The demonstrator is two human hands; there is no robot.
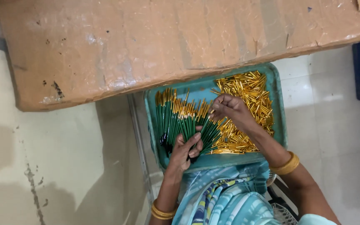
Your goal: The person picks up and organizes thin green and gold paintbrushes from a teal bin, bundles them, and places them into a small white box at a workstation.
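A fan of thin green sticks with gold tips (pixel 180 123) is gripped by the left hand (pixel 187 151), whose fingers (pixel 196 141) are curled together and clamped around the dark lower ends, so that the bundle spreads upward and away from the fingertips inside a teal tray (pixel 278 112) resting on the lap. The right hand (pixel 230 110) is held just above the spread tips, its fingers (pixel 216 106) pinched together on what seems to be one small gold cap at a stick's end; whether the cap is already seated cannot be told. A heap of loose gold caps (pixel 246 108) lies under and beyond the right fingers, touching the fan's right edge. More green sticks (pixel 165 116) lie in the tray to the far side of the left fingers. It is judged that the work is best done if the fan is kept tightly clamped at its base, so that each tip stays separate and reachable, and if each cap is brought straight along the stick's axis rather than at an angle. The bundle is best held low over the tray, so that any dropped piece falls back into it. A brown cardboard-covered surface (pixel 146 46) overhangs the tray's far rim, beyond both sets of fingers.
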